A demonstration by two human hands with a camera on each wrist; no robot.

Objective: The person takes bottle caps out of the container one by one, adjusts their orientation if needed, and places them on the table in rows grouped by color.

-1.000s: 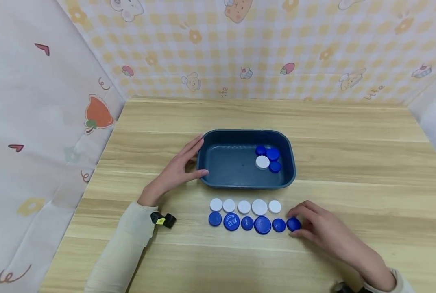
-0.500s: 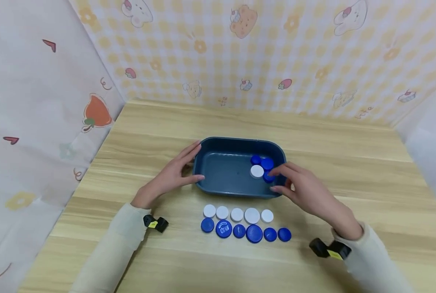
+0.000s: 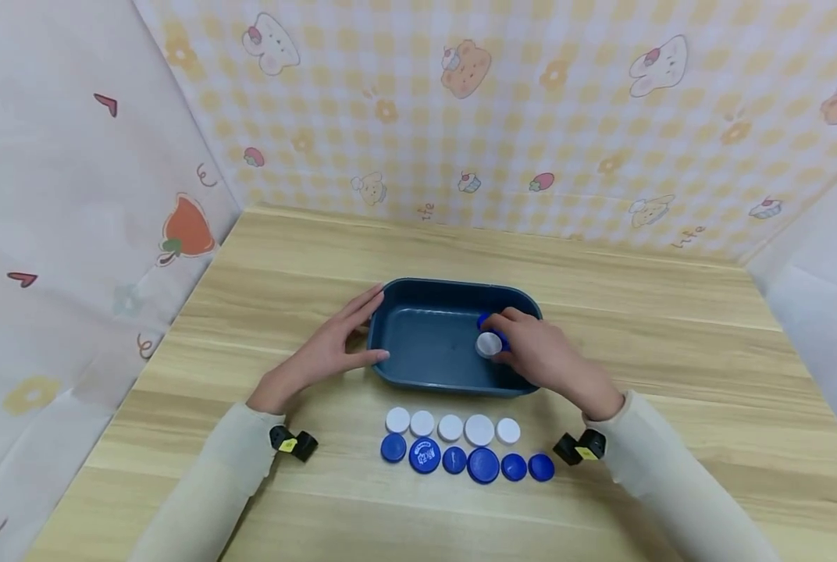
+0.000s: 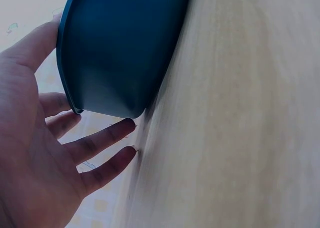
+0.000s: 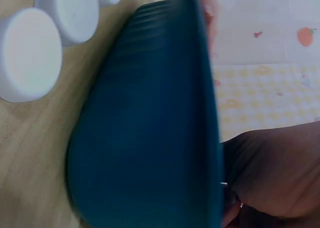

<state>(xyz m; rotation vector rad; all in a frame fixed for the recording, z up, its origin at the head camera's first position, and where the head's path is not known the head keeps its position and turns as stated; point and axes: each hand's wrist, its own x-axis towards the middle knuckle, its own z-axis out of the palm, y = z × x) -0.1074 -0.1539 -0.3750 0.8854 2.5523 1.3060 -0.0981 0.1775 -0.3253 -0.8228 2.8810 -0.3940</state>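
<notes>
Toward the middle of the table stands a dark blue rectangular tray (image 3: 425, 343). My left hand (image 3: 323, 351) rests against its left end, thumb over the rim and fingers straight; the left wrist view shows them spread along the outer wall. Inside the tray's right part, my right hand (image 3: 548, 355) pinches a white bottle cap (image 3: 489, 345) between thumb and fingers. A blue bottle cap (image 3: 483, 321) shows beside those fingers, and other blue caps there are mostly hidden by the hand. In the right wrist view, the tray wall (image 5: 145, 118) covers the fingertips.
In front of the tray lies a row of several white caps (image 3: 450, 428), with a row of several blue caps (image 3: 483, 465) nearer me. A patterned cloth wall (image 3: 418, 117) rises behind the wooden table (image 3: 306, 250), and a white one (image 3: 95, 234) stands at left.
My right hand has let go of the blue cap at the end of the front row, moved up into the tray and taken hold of the white cap. My left hand stays at the tray.
</notes>
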